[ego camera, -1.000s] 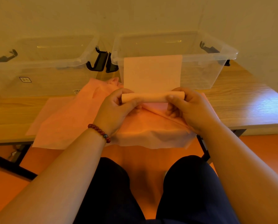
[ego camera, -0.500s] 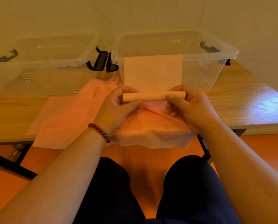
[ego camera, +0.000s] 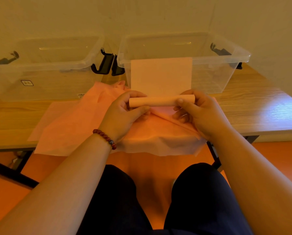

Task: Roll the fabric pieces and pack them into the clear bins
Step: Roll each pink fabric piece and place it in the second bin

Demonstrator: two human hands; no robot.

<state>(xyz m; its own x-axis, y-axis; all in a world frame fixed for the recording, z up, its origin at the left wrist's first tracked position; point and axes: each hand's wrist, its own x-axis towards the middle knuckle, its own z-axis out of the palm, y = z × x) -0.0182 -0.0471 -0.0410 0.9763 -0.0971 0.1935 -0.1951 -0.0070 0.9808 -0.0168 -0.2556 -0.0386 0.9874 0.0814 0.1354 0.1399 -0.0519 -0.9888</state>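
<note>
Mid-roll, and barely anything has moved in the last second

Both hands are pinching the fabric roll [ego camera: 160, 101], left hand [ego camera: 123, 114] at one end and right hand [ego camera: 197, 112] at the other. It sits in the same spot above the pile of pink fabric pieces [ego camera: 70, 122]. Only the left fingers have re-curled over the top, so I'd say it's just a re-grip between turns. The loose flap [ego camera: 161, 75] is about as tall as before, standing in front of the right clear bin [ego camera: 240, 56], so there's plenty left to roll. The left clear bin [ego camera: 84, 63] looks empty too. Black latches [ego camera: 104, 65] stick out between the bins on the table [ego camera: 260, 106], but neither is in the way.
</note>
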